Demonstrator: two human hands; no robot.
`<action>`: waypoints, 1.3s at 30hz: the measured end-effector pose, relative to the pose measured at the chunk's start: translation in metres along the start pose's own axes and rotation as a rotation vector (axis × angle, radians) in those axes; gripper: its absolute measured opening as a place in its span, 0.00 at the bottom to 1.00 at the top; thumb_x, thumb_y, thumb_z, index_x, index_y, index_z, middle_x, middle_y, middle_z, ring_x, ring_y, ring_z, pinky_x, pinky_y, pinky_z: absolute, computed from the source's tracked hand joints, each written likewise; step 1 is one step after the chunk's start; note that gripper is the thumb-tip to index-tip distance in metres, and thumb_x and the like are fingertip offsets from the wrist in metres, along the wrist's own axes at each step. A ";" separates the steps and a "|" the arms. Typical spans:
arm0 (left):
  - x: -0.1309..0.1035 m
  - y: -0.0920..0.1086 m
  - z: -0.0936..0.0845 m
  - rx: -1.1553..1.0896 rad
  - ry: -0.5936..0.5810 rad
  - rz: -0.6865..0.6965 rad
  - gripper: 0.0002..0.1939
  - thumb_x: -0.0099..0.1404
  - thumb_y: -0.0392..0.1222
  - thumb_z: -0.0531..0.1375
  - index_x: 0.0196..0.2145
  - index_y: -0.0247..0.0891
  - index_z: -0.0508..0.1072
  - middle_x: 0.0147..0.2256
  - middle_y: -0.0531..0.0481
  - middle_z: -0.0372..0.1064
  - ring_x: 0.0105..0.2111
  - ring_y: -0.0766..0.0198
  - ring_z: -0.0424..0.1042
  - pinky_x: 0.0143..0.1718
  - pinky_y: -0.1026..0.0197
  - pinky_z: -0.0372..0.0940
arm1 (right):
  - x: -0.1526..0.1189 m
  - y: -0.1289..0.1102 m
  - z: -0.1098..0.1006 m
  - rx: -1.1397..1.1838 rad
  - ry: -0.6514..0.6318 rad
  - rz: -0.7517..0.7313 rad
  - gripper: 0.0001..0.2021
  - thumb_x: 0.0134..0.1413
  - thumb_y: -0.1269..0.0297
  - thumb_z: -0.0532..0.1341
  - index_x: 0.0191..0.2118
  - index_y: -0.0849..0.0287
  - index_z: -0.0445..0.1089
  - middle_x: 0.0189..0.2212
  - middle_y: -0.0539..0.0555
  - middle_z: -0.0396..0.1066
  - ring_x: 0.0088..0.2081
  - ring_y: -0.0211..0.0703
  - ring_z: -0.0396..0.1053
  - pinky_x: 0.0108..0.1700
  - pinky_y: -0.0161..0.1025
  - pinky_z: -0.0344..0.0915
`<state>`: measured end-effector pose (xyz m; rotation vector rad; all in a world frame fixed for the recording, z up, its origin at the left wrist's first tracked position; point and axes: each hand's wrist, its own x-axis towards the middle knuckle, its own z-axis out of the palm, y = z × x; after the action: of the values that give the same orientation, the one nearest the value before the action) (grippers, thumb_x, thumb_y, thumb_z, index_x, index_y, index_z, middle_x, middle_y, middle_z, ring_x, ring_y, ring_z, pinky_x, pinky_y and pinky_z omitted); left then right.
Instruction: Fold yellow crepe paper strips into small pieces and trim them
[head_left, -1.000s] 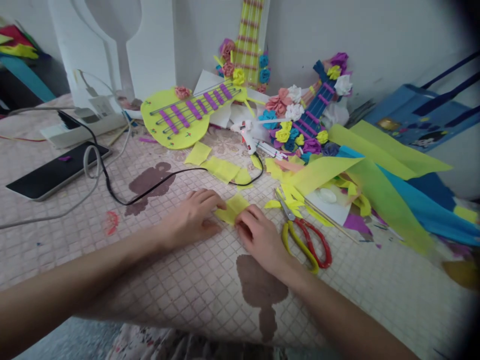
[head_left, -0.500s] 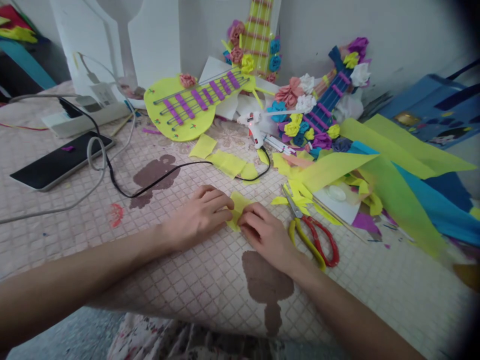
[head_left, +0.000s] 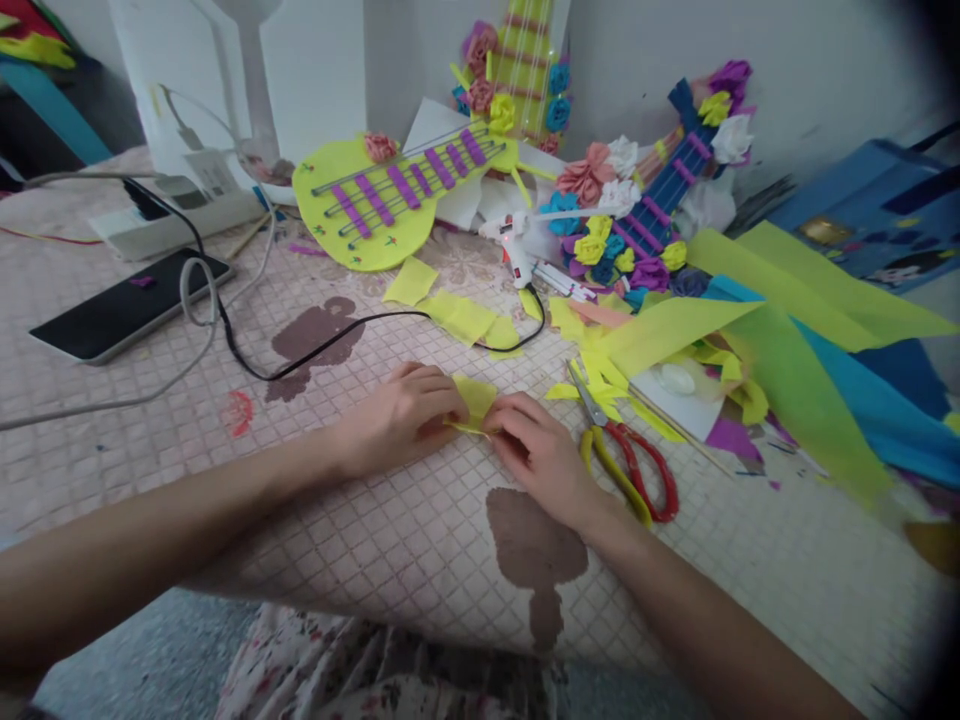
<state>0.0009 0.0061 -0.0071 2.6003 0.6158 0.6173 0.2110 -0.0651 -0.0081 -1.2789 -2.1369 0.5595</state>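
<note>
On the near part of the counter [head_left: 397, 540], the left hand [head_left: 405, 420] and the right hand [head_left: 540, 455] were close together, with a small yellow paper piece [head_left: 475, 396] between them. The fingers of both were drawn narrow, pinching the paper at its left and right sides; the left fingertips were partly hidden, so I could not tell how firm that grip was. The step in hand looked like folding or rolling the near edge, and the next move seemed to call for an even pinch at both ends, keeping the thin sheet straight. Scissors [head_left: 599, 436] lay just right of the right hand. Farther off were flat yellow pieces [head_left: 461, 316], then a glue gun [head_left: 517, 262], with a yellow guitar shape [head_left: 409, 238] to its far left
</note>
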 end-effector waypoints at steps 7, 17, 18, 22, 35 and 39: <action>0.001 -0.007 -0.006 -0.109 -0.092 0.016 0.02 0.63 0.34 0.59 0.33 0.38 0.72 0.40 0.49 0.70 0.44 0.60 0.67 0.49 0.56 0.57 | 0.002 0.000 -0.003 0.040 -0.082 0.078 0.12 0.51 0.80 0.54 0.37 0.57 0.67 0.39 0.54 0.65 0.41 0.41 0.66 0.41 0.38 0.64; 0.005 -0.018 -0.014 -0.268 -0.162 0.054 0.04 0.64 0.36 0.59 0.32 0.38 0.74 0.40 0.48 0.70 0.41 0.63 0.69 0.46 0.59 0.60 | 0.003 0.000 -0.009 0.150 -0.108 0.117 0.06 0.55 0.74 0.58 0.36 0.57 0.70 0.39 0.53 0.64 0.34 0.36 0.64 0.33 0.34 0.62; 0.005 -0.019 -0.014 -0.267 -0.173 0.058 0.05 0.64 0.36 0.59 0.32 0.38 0.75 0.40 0.48 0.70 0.41 0.63 0.69 0.46 0.58 0.59 | 0.003 0.001 -0.010 0.153 -0.114 0.110 0.06 0.55 0.73 0.58 0.36 0.57 0.70 0.39 0.53 0.64 0.35 0.37 0.65 0.33 0.35 0.62; 0.006 -0.022 -0.014 -0.259 -0.196 0.082 0.05 0.64 0.37 0.60 0.32 0.39 0.76 0.40 0.48 0.70 0.41 0.63 0.68 0.47 0.58 0.58 | 0.003 0.004 -0.010 0.165 -0.137 0.092 0.05 0.55 0.74 0.60 0.35 0.57 0.71 0.39 0.53 0.64 0.37 0.37 0.65 0.33 0.35 0.62; 0.007 -0.016 -0.012 -0.242 -0.187 0.010 0.05 0.64 0.38 0.60 0.31 0.39 0.75 0.39 0.49 0.69 0.41 0.62 0.67 0.47 0.56 0.56 | 0.008 0.002 -0.006 0.157 -0.125 0.141 0.06 0.53 0.77 0.60 0.31 0.58 0.67 0.35 0.50 0.62 0.32 0.34 0.63 0.34 0.34 0.62; 0.006 -0.012 -0.004 -0.211 -0.132 -0.056 0.03 0.62 0.37 0.60 0.30 0.39 0.74 0.38 0.51 0.70 0.41 0.62 0.66 0.48 0.55 0.54 | 0.009 -0.001 -0.002 0.116 -0.106 0.167 0.06 0.52 0.76 0.62 0.31 0.59 0.67 0.35 0.50 0.62 0.32 0.35 0.64 0.35 0.35 0.62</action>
<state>-0.0001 0.0206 -0.0076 2.3958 0.5479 0.4623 0.2085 -0.0571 -0.0037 -1.3977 -2.0603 0.8259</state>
